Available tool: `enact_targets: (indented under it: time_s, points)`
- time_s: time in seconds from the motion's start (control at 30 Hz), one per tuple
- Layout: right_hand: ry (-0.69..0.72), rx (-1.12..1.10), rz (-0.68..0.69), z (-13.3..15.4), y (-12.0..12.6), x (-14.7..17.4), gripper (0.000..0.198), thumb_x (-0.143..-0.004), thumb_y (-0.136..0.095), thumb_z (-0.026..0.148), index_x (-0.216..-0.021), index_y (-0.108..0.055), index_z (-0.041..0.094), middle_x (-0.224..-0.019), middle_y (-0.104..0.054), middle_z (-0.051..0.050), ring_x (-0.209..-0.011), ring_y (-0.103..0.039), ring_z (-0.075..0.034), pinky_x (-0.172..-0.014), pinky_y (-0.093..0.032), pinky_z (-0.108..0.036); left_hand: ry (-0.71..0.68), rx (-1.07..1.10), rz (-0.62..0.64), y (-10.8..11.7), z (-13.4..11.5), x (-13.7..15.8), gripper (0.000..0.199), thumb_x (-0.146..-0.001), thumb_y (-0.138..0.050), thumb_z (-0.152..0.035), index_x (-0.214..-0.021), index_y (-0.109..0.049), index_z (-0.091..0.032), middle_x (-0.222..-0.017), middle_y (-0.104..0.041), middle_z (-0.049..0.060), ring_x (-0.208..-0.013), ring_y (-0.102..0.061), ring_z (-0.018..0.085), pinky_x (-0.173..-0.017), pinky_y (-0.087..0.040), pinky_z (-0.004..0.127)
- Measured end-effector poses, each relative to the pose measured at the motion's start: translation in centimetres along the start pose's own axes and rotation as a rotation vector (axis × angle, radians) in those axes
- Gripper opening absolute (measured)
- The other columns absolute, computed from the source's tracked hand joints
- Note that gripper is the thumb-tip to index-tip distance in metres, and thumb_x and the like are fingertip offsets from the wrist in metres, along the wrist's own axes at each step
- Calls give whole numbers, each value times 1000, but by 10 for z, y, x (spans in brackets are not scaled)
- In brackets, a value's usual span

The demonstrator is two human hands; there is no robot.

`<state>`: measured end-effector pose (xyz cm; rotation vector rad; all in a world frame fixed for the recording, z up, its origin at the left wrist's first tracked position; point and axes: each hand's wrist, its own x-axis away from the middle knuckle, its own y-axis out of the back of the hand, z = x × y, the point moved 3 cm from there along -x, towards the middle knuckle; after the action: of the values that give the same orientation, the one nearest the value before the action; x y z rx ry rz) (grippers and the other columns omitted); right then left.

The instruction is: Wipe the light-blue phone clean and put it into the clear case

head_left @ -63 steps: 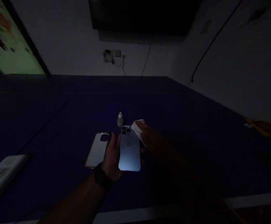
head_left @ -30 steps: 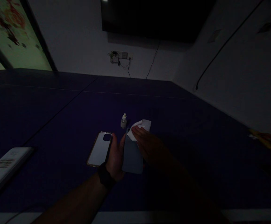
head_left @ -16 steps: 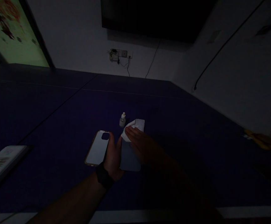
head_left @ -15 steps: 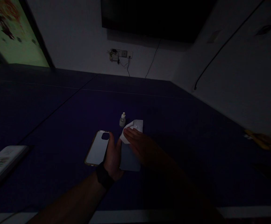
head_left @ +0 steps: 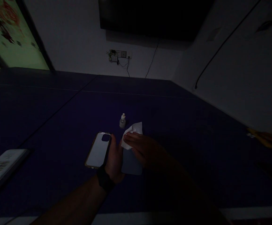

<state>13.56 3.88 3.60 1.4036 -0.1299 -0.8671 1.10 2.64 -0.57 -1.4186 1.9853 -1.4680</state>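
Note:
A grey-blue phone [head_left: 131, 162] lies flat near the middle, its upper part covered by a white tissue [head_left: 136, 127]. My left hand [head_left: 114, 159], with a dark watch on the wrist, grips the phone along its left edge. Over the phone's upper end, my right hand [head_left: 142, 145] presses the tissue down with its fingers together. To the left of my left hand rests a clear phone case [head_left: 98, 151] with a gold-toned rim and a camera cutout. Just beyond the tissue stands a small dropper bottle [head_left: 122, 121] with a white cap.
Everything rests on a dark blue surface [head_left: 63, 134]. A white box [head_left: 2, 165] is at the left edge. Some yellow item [head_left: 264, 137] lies far right. Sockets with cables [head_left: 119, 54] and a dark screen [head_left: 147, 18] are on the wall. The room is dim.
My right hand and the tissue have slid slightly towards me over the phone. My left hand keeps its hold; the bottle and the case stay put.

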Motion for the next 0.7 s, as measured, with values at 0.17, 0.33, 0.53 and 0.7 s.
enact_targets:
  time_s: [0.17,0.33,0.53,0.7]
  points:
    - [-283,-52,-178,-18,3,3,49,-105,-36,27,-145,-57,8,-149,-59,-20,-143,-53,-28,-120,-42,-53,31,-67,12,-5,0,6,80,-96,-27,-79,-156,-42,-28,-117,-73,14,-98,-73,31,-83,-58,45]
    - [-302,-50,-197,-17,2,-1,50,-105,-34,28,-145,-57,9,-148,-60,-19,-142,-54,-27,-120,-43,-52,60,-43,110,-6,0,7,84,-94,-20,-81,-155,-45,-28,-117,-72,15,-97,-73,31,-82,-58,46]
    - [-103,-24,-130,-6,-2,-8,47,-100,-39,14,-140,-62,13,-148,-62,-14,-144,-51,-25,-122,-40,-52,81,26,139,0,0,1,89,-94,-24,-82,-154,-46,-21,-124,-71,18,-106,-71,34,-92,-55,49]
    - [20,-93,-3,7,-5,-7,49,-93,-45,8,-137,-64,11,-143,-66,-14,-142,-54,-24,-121,-42,-49,80,128,114,10,0,-6,93,-94,-25,-81,-153,-46,-13,-130,-69,19,-120,-66,35,-105,-48,47]
